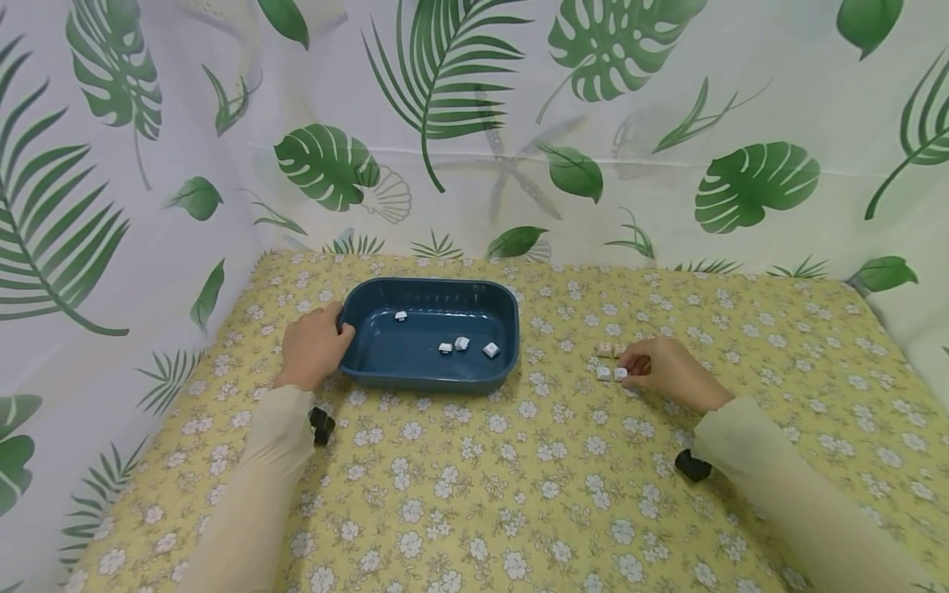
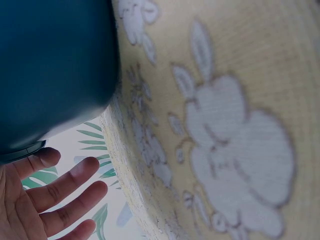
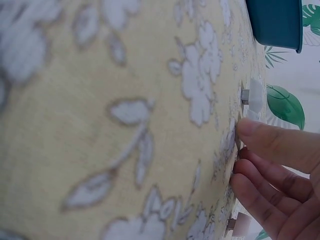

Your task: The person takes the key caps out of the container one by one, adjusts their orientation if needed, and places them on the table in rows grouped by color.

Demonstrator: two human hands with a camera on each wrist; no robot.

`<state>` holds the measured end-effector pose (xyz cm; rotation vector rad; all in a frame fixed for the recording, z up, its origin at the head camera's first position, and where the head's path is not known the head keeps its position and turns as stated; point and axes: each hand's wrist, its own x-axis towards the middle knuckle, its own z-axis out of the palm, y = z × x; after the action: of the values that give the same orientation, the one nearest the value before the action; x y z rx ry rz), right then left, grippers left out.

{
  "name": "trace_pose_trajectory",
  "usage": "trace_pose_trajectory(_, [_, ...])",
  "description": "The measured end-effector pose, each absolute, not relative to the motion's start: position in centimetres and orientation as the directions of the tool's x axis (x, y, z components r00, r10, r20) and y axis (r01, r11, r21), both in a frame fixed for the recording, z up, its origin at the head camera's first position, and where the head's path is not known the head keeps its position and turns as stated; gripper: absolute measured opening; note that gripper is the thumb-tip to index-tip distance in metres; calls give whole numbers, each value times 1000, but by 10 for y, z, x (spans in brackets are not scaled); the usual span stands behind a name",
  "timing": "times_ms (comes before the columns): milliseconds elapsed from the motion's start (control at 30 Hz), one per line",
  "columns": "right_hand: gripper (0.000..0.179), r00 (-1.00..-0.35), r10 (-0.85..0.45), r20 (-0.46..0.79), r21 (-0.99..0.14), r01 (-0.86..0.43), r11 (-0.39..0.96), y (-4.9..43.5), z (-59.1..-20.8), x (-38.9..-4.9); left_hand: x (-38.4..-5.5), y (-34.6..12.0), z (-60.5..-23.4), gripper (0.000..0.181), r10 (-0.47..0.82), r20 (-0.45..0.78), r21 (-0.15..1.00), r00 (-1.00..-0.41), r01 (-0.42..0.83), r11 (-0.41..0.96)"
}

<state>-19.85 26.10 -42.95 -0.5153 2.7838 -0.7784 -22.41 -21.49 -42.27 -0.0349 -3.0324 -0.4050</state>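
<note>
At the left end of a dark blue tray, my left hand holds the rim, thumb over it. In the left wrist view the index finger lies under the rim and the other fingers spread loosely. Four small white keycaps, one of them a keycap near the right wall, lie scattered inside the tray. To the right of it, my right hand pinches a white keycap at the cloth. Another white keycap sits just left of it. Beige keycaps stand in a row behind, partly hidden by the fingers.
A yellow floral cloth covers the table. Behind and to the left hangs a white curtain with green leaf prints. Black wrist cameras, such as the right camera, hang below both sleeves.
</note>
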Motion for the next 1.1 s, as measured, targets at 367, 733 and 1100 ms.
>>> trace_pose_trajectory(367, [16, -914, -396, -84, -526, -296, 797, 262, -431, -198, -225, -215, -423, 46, 15, 88, 263, -996, 38, 964])
trace_pose_trajectory(733, [17, -915, -397, -77, -527, -300, 795, 262, -432, -198, -224, -215, -423, 45, 14, 92, 275, -996, 39, 961])
trace_pose_trajectory(1100, [20, -921, -375, -109, -544, -261, 797, 264, -427, -195, -223, -214, -421, 45, 14, 92, 272, -996, 38, 962])
